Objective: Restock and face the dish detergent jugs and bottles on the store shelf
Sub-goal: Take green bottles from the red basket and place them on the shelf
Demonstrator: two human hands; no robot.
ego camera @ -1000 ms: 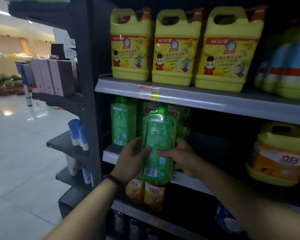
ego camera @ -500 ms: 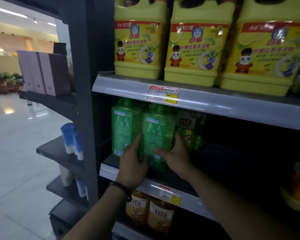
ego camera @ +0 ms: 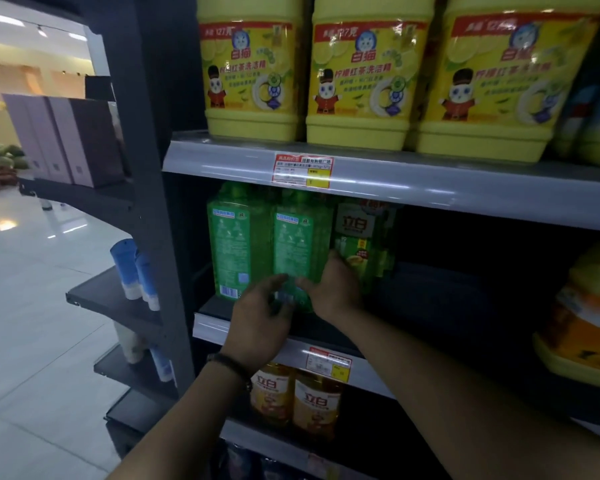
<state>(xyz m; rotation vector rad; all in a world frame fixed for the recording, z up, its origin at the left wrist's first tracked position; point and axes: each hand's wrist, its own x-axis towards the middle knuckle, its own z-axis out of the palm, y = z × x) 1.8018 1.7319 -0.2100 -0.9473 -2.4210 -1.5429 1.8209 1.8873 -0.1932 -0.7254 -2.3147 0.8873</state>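
Green plastic is what both your hands meet: the middle green bottle [ego camera: 300, 244] stands upright on the middle shelf [ego camera: 243, 325], its back label facing you. Your right hand [ego camera: 333, 292] is curled against the bottle's lower right side, fingers wrapped toward its far face and thumb across the front. Your left hand [ego camera: 260, 317] sits low at the bottle's front left, fingers loosely spread, thumb and fingertips near the base; blur makes it hard to say whether they press it or only brush it. Just left of your left hand stands another green bottle [ego camera: 238, 244], also showing its back label, touching or nearly touching the one you handle. Right of your right hand, a green pack with a front label [ego camera: 362, 237] stands close behind your knuckles. Above both hands, three yellow jugs [ego camera: 361, 74] line the upper shelf [ego camera: 430, 188]. Below your wrists, two amber bottles [ego camera: 295, 396] stand side by side. Far right of your right forearm sits an orange-and-yellow jug [ego camera: 589, 327].
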